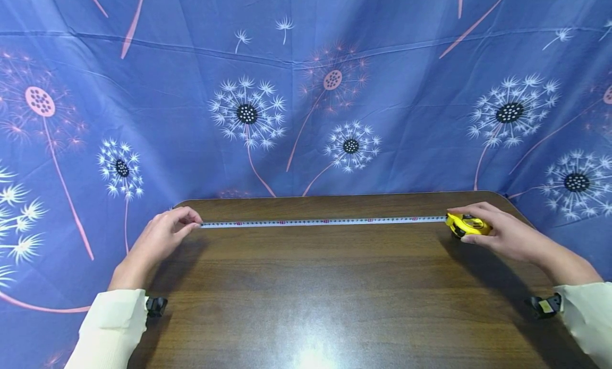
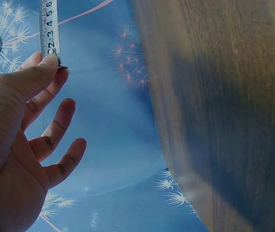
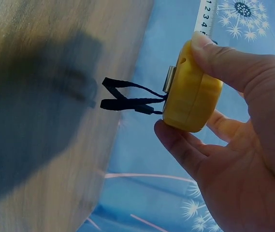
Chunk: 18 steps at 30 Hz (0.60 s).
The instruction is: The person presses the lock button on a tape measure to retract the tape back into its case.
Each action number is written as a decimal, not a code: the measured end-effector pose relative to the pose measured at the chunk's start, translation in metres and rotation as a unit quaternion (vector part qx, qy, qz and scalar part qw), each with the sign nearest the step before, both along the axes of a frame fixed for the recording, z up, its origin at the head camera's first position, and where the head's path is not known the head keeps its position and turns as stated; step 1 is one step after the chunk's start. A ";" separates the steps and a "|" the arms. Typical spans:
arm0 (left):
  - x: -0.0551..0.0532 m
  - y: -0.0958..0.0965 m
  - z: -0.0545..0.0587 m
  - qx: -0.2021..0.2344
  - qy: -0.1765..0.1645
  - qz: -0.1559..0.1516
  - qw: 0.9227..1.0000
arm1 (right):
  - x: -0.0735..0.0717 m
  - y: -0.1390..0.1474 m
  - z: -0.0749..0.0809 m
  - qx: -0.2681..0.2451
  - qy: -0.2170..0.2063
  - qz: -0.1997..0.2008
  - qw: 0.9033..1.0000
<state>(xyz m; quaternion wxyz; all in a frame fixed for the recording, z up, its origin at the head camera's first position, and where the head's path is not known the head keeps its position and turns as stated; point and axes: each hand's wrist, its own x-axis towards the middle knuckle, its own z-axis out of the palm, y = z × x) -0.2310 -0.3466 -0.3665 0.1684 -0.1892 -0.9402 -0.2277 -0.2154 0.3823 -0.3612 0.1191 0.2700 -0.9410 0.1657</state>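
A yellow tape measure [image 1: 469, 225] is drawn out, its white blade [image 1: 306, 222] running nearly straight across the far part of the table. My left hand [image 1: 164, 231] pinches the blade's end between thumb and forefinger; in the left wrist view the low numbers of the blade [image 2: 49, 29] show just past the thumb, and the other fingers are spread. My right hand [image 1: 507, 233] grips the yellow case [image 3: 195, 92], with the thumb near the mouth where the blade comes out. From the case hang a metal clip [image 3: 169, 79] and a black wrist strap [image 3: 127, 102].
Beneath the hands lies a brown wood-grain table [image 1: 306, 284] with rounded far corners. A blue cloth [image 1: 411, 109] printed with dandelions hangs behind the table and along its sides. Both wrists wear dark camera bands, the left band [image 1: 155, 307] and the right band [image 1: 544, 306].
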 end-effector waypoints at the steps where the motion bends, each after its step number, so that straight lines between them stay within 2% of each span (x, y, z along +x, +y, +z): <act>1: 0.000 0.000 0.000 0.000 0.002 -0.001 1.000 | 0.000 0.000 0.000 -0.001 -0.001 -0.001 1.000; 18: 0.000 0.002 -0.002 0.000 0.008 -0.005 1.000 | 0.003 -0.006 0.001 0.009 -0.013 0.002 1.000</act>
